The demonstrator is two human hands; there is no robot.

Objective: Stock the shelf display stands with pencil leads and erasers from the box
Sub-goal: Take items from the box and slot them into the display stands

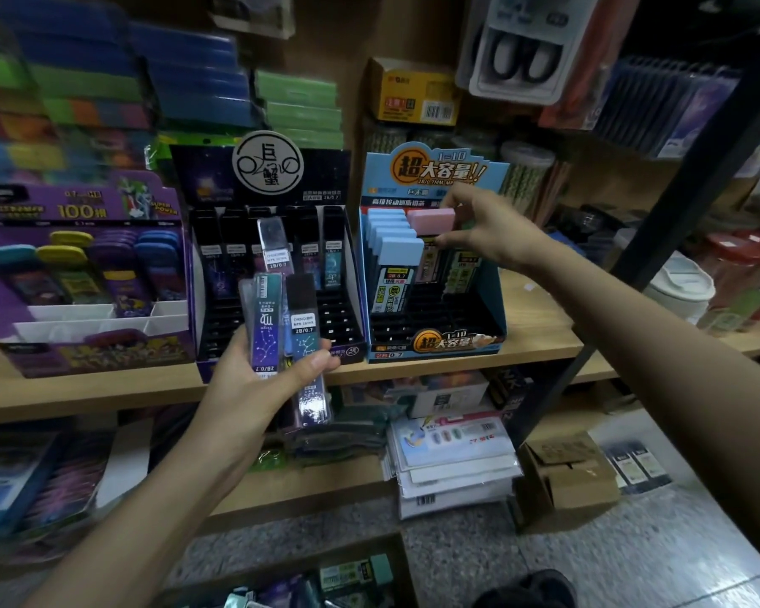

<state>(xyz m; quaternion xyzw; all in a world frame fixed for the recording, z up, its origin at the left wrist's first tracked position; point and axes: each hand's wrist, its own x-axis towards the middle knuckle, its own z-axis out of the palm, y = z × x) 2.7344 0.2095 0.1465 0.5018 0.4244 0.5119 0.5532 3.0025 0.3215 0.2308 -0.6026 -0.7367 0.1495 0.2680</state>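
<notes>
At centre right of the frame, over the blue display stand: one pink-capped lead case, pinched at its right end between the thumb and fingertips of my right hand. It was held at the top of the stand's middle column, just beside the blue-capped lead cases that filled the left column. Whether it already sat in a slot or hung just above one, I could not tell.

Lower centre: several constellation-print lead cases, marked 2B/0.7 and fanned out. They were gripped in my left hand, thumb pressed across their fronts and fingers curled behind. The hand was held in front of the black display stand.

Black display stand, centre: dark cases in the back row, and one raised case that stood higher than its neighbours.

Left of frame: purple display stand, with yellow, blue and purple capped cases in its rear rows.

All three stands stood side by side on the wooden shelf.

Bottom edge: open box with more packs inside, blurred.

Lower right: cardboard box on the floor.

Upper centre right: yellow box behind the blue stand.

Upper left: stacked flat cases in blue, green and orange, blurred.
</notes>
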